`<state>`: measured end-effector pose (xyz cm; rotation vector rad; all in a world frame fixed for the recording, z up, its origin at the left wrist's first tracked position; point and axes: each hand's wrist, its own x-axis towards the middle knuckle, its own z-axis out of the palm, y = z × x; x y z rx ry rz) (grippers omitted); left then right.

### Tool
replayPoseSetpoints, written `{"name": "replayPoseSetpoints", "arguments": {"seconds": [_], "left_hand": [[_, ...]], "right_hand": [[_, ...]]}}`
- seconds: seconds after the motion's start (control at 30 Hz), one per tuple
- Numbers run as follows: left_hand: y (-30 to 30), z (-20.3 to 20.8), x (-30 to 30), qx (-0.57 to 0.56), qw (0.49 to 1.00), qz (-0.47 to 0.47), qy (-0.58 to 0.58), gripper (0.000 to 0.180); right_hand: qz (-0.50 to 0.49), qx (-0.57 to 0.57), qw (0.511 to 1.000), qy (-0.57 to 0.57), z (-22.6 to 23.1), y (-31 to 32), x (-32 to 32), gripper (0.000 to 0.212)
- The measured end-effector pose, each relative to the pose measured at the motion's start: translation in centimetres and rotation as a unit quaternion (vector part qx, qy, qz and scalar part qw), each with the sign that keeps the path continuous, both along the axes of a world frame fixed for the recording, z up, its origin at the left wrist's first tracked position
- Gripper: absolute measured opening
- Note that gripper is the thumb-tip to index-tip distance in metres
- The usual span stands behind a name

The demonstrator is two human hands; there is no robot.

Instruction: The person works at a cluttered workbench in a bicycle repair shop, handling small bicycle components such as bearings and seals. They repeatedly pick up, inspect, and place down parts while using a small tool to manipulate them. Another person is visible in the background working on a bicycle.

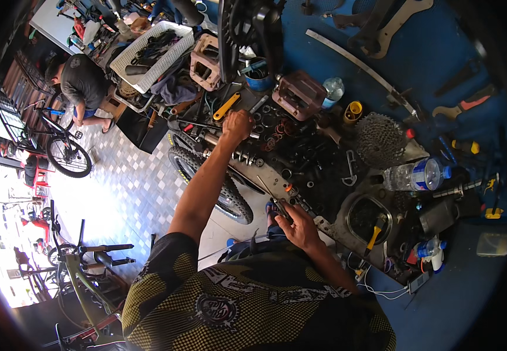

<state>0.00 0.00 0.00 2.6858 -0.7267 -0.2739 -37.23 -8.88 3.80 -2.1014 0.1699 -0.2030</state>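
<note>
My left hand (239, 126) reaches out over the cluttered workbench, fingers curled closed. What it holds, if anything, is hidden beneath the knuckles. Just beyond it lies a tool with a yellow handle (227, 106). A shock absorber with a coil spring (243, 156) lies beside my left wrist, near the bench edge. My right hand (300, 227) is closer to my body, closed around a thin metal tool (269, 190) whose slender shaft points away toward the bench. Its exact kind does not show. Loose rings (277, 136) and small parts lie between the two hands.
Two pedal-like blocks (299, 95), a gear cassette (380, 140), a plastic bottle (414, 175) and a yellow-handled brush (375, 234) crowd the bench. A white basket (151, 55) holds tools. Bicycle tires (230, 199) stand below the edge. Another person (82, 82) crouches near a bicycle (69, 155).
</note>
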Motion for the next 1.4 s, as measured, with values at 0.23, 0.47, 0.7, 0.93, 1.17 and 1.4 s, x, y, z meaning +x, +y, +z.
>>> {"name": "replayPoseSetpoints", "arguments": {"seconds": [0.23,0.47,0.7,0.93,1.17,1.4], "left_hand": [[-0.2,0.2,0.1,0.003,1.000,-0.018,-0.025,0.018],[-0.1,0.1,0.1,0.057,0.991,-0.111,-0.054,0.026],[-0.1,1.5,-0.4,0.116,0.980,-0.143,-0.069,0.027],[1.6,2.0,-1.6,-0.053,0.994,-0.082,-0.056,0.023],[8.7,5.1,-10.6,-0.343,0.930,0.118,0.065,0.038],[26.6,-10.7,-22.1,-0.370,0.727,0.416,0.403,0.046]], "right_hand": [[0.022,-0.005,1.000,-0.018,0.2,-2.0,1.4,0.045],[0.049,-0.020,0.998,-0.034,-0.1,-1.2,2.0,0.046],[0.052,-0.030,0.998,-0.026,0.3,-1.3,1.4,0.047],[0.055,-0.042,0.997,-0.045,-0.2,-0.6,1.1,0.045],[0.064,-0.057,0.996,0.013,-0.3,2.1,0.5,0.048],[0.217,-0.161,0.934,0.235,-2.6,9.9,2.2,0.044]]}}
